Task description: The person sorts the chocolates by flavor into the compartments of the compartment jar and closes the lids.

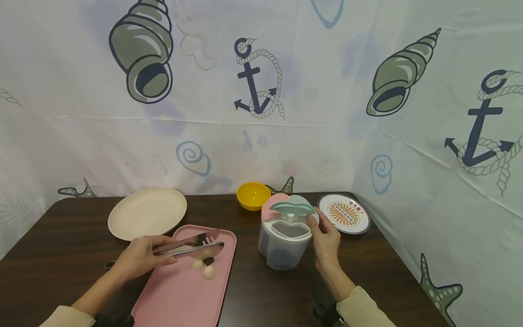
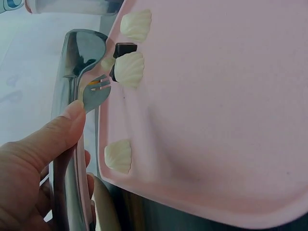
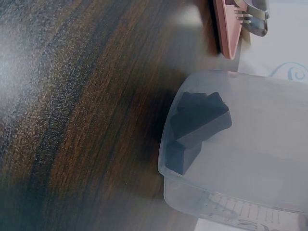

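Observation:
My left hand (image 1: 140,256) grips a metal spoon (image 2: 86,45), a fork (image 2: 97,96) and a knife (image 1: 192,240) together over the far part of a pink tray (image 1: 184,295). Below the cutlery lie several cream shell-shaped pieces (image 2: 129,70) and a small dark block (image 2: 126,49) on the tray. To the right, a clear lobed container (image 1: 282,250) stands upright on the table. My right hand (image 1: 327,245) holds it near the top right, thumb in front. Its lid (image 1: 275,202) has pink, green and pale sections and a green leaf-shaped part. Dark blocks (image 3: 199,120) show through its wall.
An oval cream plate (image 1: 148,213) lies at the back left of the dark wooden table (image 1: 253,290). A yellow bowl (image 1: 253,195) sits behind the container. At the back right is a round white plate (image 1: 345,213) with an orange sunburst. Patterned cloth (image 1: 318,150) hangs behind.

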The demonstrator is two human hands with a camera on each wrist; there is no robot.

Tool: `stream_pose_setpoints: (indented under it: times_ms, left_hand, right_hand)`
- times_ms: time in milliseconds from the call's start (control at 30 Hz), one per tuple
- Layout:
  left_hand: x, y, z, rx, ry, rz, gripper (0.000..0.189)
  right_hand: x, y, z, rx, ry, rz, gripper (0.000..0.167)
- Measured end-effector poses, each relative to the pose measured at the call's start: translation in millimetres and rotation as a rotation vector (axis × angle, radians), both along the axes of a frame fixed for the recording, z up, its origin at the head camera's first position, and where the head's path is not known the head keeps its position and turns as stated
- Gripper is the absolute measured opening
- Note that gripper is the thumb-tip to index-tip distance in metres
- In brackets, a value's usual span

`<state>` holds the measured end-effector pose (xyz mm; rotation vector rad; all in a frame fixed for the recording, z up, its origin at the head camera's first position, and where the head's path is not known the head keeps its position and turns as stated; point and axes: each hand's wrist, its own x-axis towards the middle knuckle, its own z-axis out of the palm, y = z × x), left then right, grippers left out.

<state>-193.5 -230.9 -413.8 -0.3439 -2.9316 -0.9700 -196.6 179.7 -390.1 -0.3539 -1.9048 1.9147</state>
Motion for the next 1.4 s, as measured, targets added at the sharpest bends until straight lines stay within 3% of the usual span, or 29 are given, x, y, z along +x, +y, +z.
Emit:
stream_pose_setpoints:
  times_ms: [267,567,1033,1400]
  left_hand:
    - [0.2,3.6,-2.0,-0.023,0.059,0.039,0.050]
    - [0.9,3.8,-2.7,-0.033,0.056,0.066,0.053]
    - [3.4,4.8,-6.7,0.030,0.030,-0.007,0.052]
    - [4.7,10.3,-8.6,-0.027,0.056,0.002,0.044]
  right_hand:
    - [1.4,-0.7,1.4,-0.017,0.008,0.013,0.050]
    - [1.1,-0.7,0.6,-0.023,0.003,0.008,0.050]
    - [1.1,-0.6,1.2,-0.021,0.001,0.002,0.049]
    - [1.9,-1.1,1.7,-0.016,0.003,0.007,0.048]
